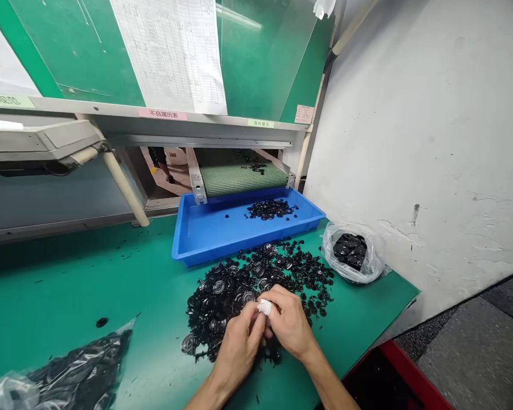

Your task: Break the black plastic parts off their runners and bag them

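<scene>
My left hand (240, 337) and my right hand (291, 323) meet at the near edge of a heap of black round plastic parts (222, 287). Fingers of both hands are closed in a pinch, tips close together. Whatever they grip is hidden behind the fingers. A white wrapping (264, 307) covers the tip of my right thumb. The heap holds larger ringed discs on the left and smaller wheel-like pieces with thin stems on the right.
Behind the heap, a blue tray (209, 247) holds black parts under a green conveyor belt (235, 181). An open plastic bag of discs (378, 256) stands right; another filled bag (85, 370) lies front left. A red bin (414, 376) sits below the table's right edge, near a white wall (431, 142).
</scene>
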Demonstrator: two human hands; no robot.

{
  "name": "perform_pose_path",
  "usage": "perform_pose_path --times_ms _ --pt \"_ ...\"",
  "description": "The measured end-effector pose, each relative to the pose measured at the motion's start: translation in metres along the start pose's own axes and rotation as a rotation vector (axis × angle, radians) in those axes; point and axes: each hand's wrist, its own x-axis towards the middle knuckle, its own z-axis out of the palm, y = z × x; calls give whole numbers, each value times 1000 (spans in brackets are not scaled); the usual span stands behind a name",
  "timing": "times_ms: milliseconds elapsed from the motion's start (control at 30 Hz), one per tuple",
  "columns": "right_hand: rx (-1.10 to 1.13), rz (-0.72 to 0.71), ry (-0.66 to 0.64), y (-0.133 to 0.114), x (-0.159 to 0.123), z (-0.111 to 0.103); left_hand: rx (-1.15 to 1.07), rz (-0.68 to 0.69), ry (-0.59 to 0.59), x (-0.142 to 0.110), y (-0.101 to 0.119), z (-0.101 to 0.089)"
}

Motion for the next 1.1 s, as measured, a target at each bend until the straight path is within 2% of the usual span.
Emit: perform_pose_path --times_ms 167,267,300,367,400,433,500,633,767,867,967,1100 --pt "54 114 57 12 6 4 -208 -77 5 7 1 4" --pt "141 176 30 28 16 -11 -377 -159 25 11 6 -1" --pt "92 152 27 35 21 -19 -438 -178 33 12 7 -2" --pt "-194 26 39 47 36 -37 -568 -209 46 15 10 -5" --pt "-349 -24 -2 52 46 -44 -638 -223 45 16 11 -6" --pt "-410 -37 -28 56 56 -50 -704 -238 45 16 11 -6" --pt "-475 -49 -99 63 76 -55 -809 -264 38 17 11 -6" --pt "-502 -32 -198 72 105 -48 -900 -282 38 15 9 -7" --pt "-432 -37 -171 76 109 -43 -962 -324 34 14 10 -10" --pt "-313 -27 -86 79 102 -44 -1023 -367 40 13 13 -11" --pt "-149 40 5 81 95 -43 -1069 -377 46 13 13 -10" --pt "96 127 4 71 77 -37 -1044 -358 50 12 9 -6"
